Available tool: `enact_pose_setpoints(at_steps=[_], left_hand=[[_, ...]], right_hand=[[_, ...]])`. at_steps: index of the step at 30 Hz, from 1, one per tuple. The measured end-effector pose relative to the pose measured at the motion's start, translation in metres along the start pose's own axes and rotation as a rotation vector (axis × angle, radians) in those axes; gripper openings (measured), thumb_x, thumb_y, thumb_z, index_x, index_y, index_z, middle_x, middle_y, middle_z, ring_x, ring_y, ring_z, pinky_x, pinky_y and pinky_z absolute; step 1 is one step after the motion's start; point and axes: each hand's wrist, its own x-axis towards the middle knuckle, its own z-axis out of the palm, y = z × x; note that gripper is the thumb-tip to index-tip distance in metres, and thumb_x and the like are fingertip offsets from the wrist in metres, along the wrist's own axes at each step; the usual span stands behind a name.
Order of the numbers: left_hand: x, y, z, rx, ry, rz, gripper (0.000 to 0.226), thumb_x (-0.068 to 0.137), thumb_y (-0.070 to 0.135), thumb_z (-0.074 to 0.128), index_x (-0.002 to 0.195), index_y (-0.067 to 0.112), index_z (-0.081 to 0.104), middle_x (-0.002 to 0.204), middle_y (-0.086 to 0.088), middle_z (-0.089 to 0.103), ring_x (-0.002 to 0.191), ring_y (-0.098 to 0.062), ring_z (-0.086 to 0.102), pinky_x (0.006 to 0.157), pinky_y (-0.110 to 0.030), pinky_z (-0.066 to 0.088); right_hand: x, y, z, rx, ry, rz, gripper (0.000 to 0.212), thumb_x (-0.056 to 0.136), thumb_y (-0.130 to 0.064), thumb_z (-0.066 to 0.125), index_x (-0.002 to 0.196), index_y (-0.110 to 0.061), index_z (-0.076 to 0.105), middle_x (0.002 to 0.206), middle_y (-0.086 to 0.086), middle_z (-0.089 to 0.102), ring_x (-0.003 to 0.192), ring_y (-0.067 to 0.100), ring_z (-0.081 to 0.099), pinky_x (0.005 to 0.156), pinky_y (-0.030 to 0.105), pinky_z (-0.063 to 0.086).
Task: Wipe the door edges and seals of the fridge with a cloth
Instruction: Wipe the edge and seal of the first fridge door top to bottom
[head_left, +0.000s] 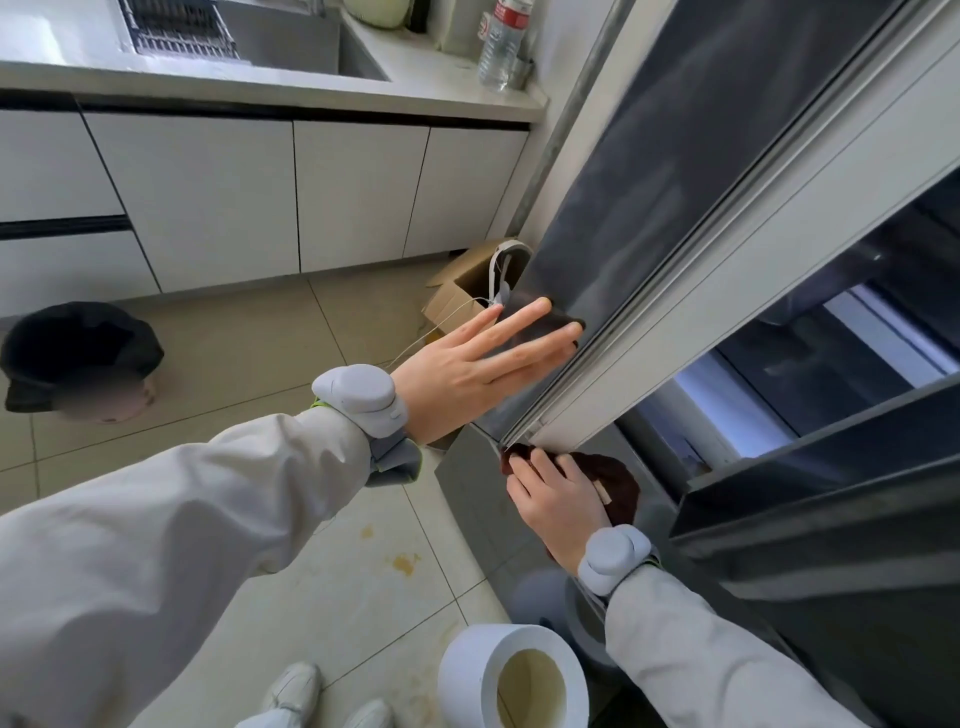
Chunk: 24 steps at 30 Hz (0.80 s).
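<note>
Cloth (621, 486), dark reddish-brown, sits bunched under your right hand (558, 501), pressed up against the bottom corner of the open fridge door (691, 171); most of it shows at about three o'clock from your knuckles, with a small fold poking out past your fingertips at eleven o'clock, right where the pale door seal (727, 270) ends. Your right fingers are curled down over the cloth, gripping it against the door's lower edge. Your left hand (467, 371) lies flat on the dark outer face of the door, fingers straight and spread, pointing toward two o'clock, holding nothing. Both wrists carry pale grey bands. On the tiled floor (270, 353), a white roll (511, 680) stands at six o'clock from the cloth, and a cardboard box (457, 291) rests at eleven o'clock, beside the white cabinets (234, 197).
</note>
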Motion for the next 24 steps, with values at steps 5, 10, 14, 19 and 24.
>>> enact_pose_setpoints(at_steps=[5, 10, 14, 19, 24], left_hand=[[0.001, 0.0, 0.001, -0.017, -0.002, -0.003, 0.057, 0.088, 0.006, 0.02, 0.145, 0.012, 0.016, 0.15, -0.005, 0.015, 0.138, -0.033, 0.011, 0.116, -0.041, 0.007], [0.002, 0.002, 0.001, -0.009, 0.007, 0.004, 0.067, 0.083, 0.007, 0.041, 0.145, 0.014, 0.016, 0.15, -0.005, 0.015, 0.138, -0.034, 0.01, 0.114, -0.039, 0.003], [0.001, 0.003, -0.001, 0.006, 0.013, 0.004, 0.07, 0.081, 0.008, 0.045, 0.144, 0.012, 0.017, 0.15, -0.006, 0.015, 0.138, -0.034, 0.011, 0.116, -0.042, 0.005], [0.002, 0.004, -0.004, 0.056, 0.023, -0.003, 0.084, 0.072, 0.011, 0.068, 0.142, 0.011, 0.021, 0.147, -0.008, 0.019, 0.137, -0.038, 0.021, 0.107, -0.049, 0.019], [0.002, 0.003, -0.005, 0.061, 0.026, 0.004, 0.083, 0.073, 0.012, 0.066, 0.142, 0.011, 0.02, 0.148, -0.007, 0.018, 0.138, -0.037, 0.017, 0.106, -0.05, 0.017]], right_hand=[[-0.003, 0.02, -0.032, 0.108, 0.042, 0.049, 0.038, 0.092, -0.002, 0.036, 0.083, -0.014, 0.072, 0.105, 0.005, 0.07, 0.093, 0.026, 0.047, 0.074, 0.035, 0.036], [0.01, 0.047, -0.071, 0.073, 0.08, 0.146, 0.03, 0.088, -0.008, 0.044, 0.1, -0.01, 0.071, 0.115, 0.008, 0.067, 0.096, 0.03, 0.046, 0.078, 0.039, 0.036], [0.015, 0.02, -0.053, 0.011, 0.016, 0.136, 0.025, 0.086, -0.005, 0.044, 0.09, -0.009, 0.068, 0.104, 0.013, 0.067, 0.089, 0.031, 0.044, 0.073, 0.039, 0.034], [0.027, -0.005, -0.033, -0.081, -0.046, 0.111, 0.03, 0.081, 0.005, 0.041, 0.063, -0.01, 0.059, 0.075, 0.012, 0.063, 0.078, 0.027, 0.038, 0.066, 0.034, 0.027], [0.036, 0.006, -0.059, -0.037, -0.113, 0.148, 0.032, 0.075, 0.0, 0.034, 0.061, -0.011, 0.06, 0.067, 0.009, 0.059, 0.069, 0.027, 0.053, 0.066, 0.036, 0.026]])
